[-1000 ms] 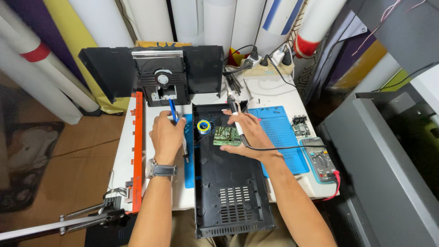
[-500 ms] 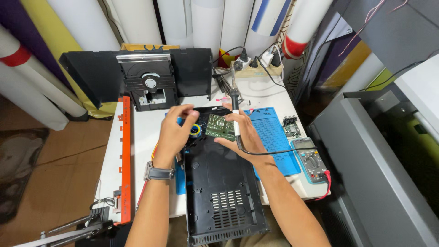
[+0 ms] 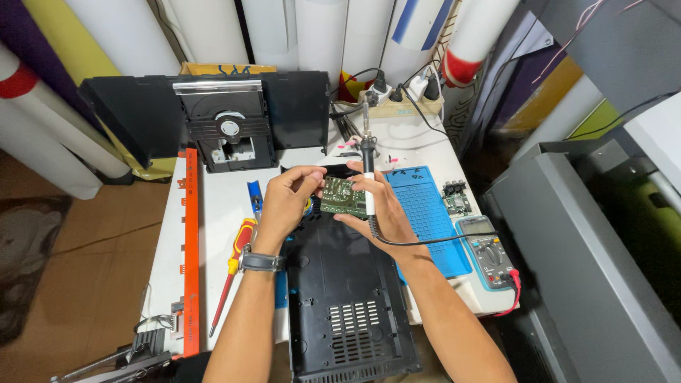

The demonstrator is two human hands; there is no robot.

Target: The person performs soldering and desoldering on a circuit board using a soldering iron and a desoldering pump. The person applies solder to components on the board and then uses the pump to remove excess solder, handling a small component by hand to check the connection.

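**Circuit board lifted, iron in hand**

The left hand (image 3: pixel 284 202) is pinching the green circuit board (image 3: pixel 343 197) above the black casing (image 3: pixel 344 298); the right hand (image 3: pixel 379 213) is gripping a soldering iron (image 3: pixel 368 177) and steadying the board. Soldering looks not yet begun; the casing is lying open.

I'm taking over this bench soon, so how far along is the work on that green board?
Done: the black casing lies open, with the green circuit board lifted out. In hand: the left hand and right hand both hold the board, and the right also holds the soldering iron. Left: the board is not back inside, and the screwdriver lies idle.
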